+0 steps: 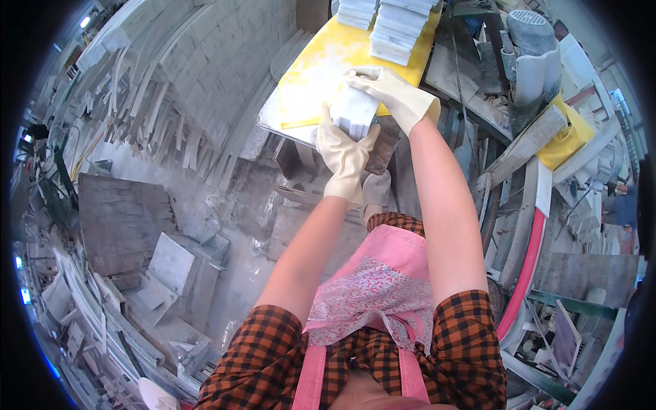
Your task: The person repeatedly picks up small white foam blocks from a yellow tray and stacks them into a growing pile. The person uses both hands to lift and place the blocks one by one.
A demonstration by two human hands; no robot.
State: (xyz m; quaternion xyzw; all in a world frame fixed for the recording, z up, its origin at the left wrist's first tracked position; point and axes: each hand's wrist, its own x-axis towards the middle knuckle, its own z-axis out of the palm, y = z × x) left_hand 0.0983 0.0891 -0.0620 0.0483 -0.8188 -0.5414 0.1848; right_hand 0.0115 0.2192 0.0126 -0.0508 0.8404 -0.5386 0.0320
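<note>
A short stack of white-grey stone tiles is between my two gloved hands at the near edge of a table covered by a yellow sheet. My left hand, in a cream rubber glove, wraps the stack's near left side with thumb and fingers apart around it. From the far right, my right hand, gloved alike, curls its fingers over the top. Whether the stack rests on the sheet or is raised a little, I cannot tell. Farther back on the sheet stand taller stacks of similar tiles.
Long piles of stone strips rise at the left. A dark board and stone offcuts lie on the wet grey floor at lower left. To the right are a dusty motor, a yellow cloth and a red-edged curved bar.
</note>
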